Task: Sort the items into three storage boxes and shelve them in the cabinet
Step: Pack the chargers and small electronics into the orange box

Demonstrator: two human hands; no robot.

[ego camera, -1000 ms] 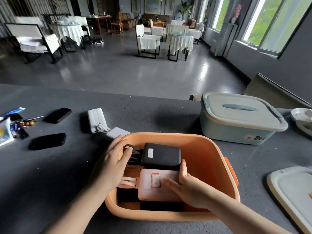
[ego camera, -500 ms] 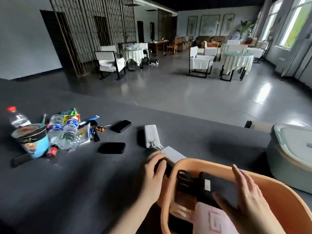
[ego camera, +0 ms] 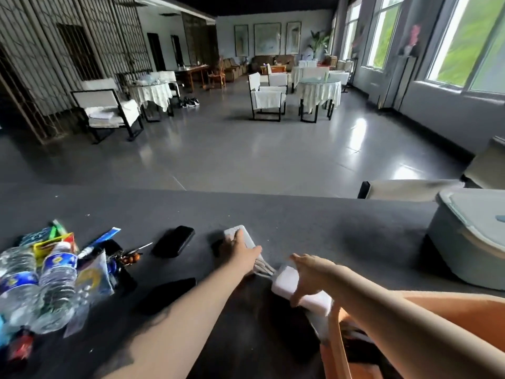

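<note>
My left hand (ego camera: 239,254) reaches out over a grey-white power bank (ego camera: 247,237) lying on the dark table (ego camera: 341,228), fingers laid on it. My right hand (ego camera: 307,274) grips a white power bank (ego camera: 284,284) whose cables run toward the grey one. The orange storage box (ego camera: 336,348) sits at the lower right with dark items inside, mostly hidden by my right arm. Two black phones (ego camera: 174,241) (ego camera: 166,295) lie to the left of my hands.
A lidded pale green box (ego camera: 470,247) stands at the right. At the left lies a pile of water bottles (ego camera: 41,291), snack packets (ego camera: 54,242), pens and keys (ego camera: 128,257). The far table edge faces a hall with chairs.
Both hands have left the orange box. The left one has reached onto the grey power bank, the right one has taken hold of the white power bank. The view has swung up and left.
</note>
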